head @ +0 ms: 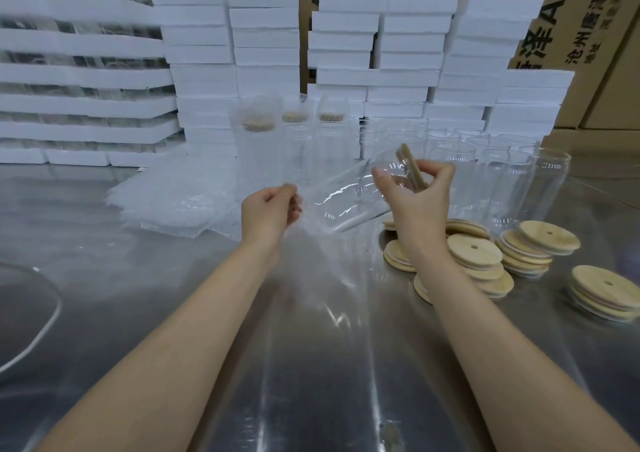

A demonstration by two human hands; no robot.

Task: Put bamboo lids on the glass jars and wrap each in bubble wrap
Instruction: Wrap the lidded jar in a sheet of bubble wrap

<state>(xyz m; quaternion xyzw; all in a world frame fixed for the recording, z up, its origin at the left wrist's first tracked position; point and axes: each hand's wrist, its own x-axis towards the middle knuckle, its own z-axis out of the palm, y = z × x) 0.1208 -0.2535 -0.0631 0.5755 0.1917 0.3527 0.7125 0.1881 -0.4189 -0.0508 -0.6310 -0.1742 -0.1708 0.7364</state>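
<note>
A clear glass jar (pixel 349 195) with a bamboo lid (pixel 412 167) on its mouth hangs tilted above the steel table, lid end up and to the right. My right hand (pixel 415 195) grips the lidded end. My left hand (pixel 268 209) pinches the edge of a bubble wrap sheet (pixel 322 264) by the jar's base; the sheet hangs down to the table. Three wrapped, lidded jars (pixel 258 150) stand behind. Loose bamboo lids (pixel 474 254) lie in piles at the right. Several open glass jars (pixel 498 174) stand beyond them.
A stack of bubble wrap sheets (pixel 173 202) lies left of centre. White foam boxes (pixel 263 46) are stacked along the back, with cardboard cartons (pixel 588 35) behind. Foam trays holding glasses (pixel 79 77) are piled at the far left. A curved white cable (pixel 41 330) lies near the left edge.
</note>
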